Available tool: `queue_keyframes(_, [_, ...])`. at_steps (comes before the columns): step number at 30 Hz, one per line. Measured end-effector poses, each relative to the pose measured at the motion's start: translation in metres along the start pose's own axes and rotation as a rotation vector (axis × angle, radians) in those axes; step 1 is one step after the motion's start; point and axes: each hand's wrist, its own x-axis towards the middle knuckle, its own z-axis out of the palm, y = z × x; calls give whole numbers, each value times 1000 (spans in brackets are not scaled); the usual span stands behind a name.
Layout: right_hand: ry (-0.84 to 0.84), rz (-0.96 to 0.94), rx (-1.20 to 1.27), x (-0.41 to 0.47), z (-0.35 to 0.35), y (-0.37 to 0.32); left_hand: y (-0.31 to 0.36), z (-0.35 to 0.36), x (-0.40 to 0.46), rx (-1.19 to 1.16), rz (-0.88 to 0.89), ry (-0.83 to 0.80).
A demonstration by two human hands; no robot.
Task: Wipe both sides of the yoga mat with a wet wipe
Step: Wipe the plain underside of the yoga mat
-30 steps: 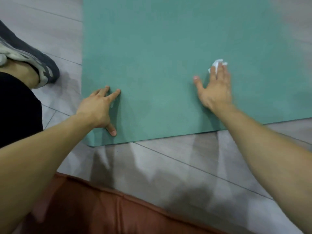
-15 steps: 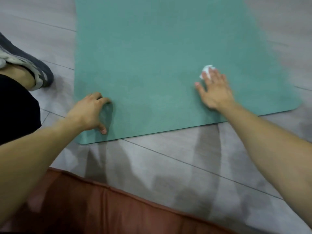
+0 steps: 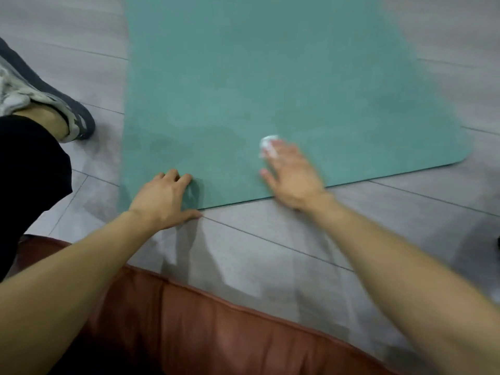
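A teal yoga mat [image 3: 270,77] lies flat on the grey floor, its near edge running just past my hands. My right hand [image 3: 292,174] lies flat on the mat near that edge and presses a small white wet wipe [image 3: 267,144] under its fingertips; the hand is motion-blurred. My left hand [image 3: 162,198] rests on the mat's near left corner with fingers bent, thumb along the mat's edge, holding nothing.
A foot in a dark and grey shoe [image 3: 46,101] stands on the grey plank floor [image 3: 270,253] left of the mat. A reddish-brown cushion edge [image 3: 216,334] fills the bottom. Black clothing [image 3: 27,171] is at the left.
My right hand has slid the wipe leftward and toward the mat's near edge. My left hand has drawn back to the near left corner, fingers more bent. The view has shifted, showing the right corner.
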Motion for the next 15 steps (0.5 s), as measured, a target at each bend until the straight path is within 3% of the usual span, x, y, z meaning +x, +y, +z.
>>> queue_keyframes(4, [-2, 470, -109, -25, -53, 136, 14, 4, -1, 32, 228, 145])
queue_keyframes(7, [62, 610, -90, -33, -39, 110, 16, 1, 3, 59, 322, 172])
queue_keyframes(10, [125, 297, -46, -28, -1, 1, 25, 2, 9, 131, 374, 151])
queue_keyframes(12, [10, -24, 34, -30, 16, -70, 34, 4, 10, 147, 373, 164])
queue_keyframes(15, [-60, -203, 19, -45, 16, -87, 45, 7, 11, 127, 376, 255])
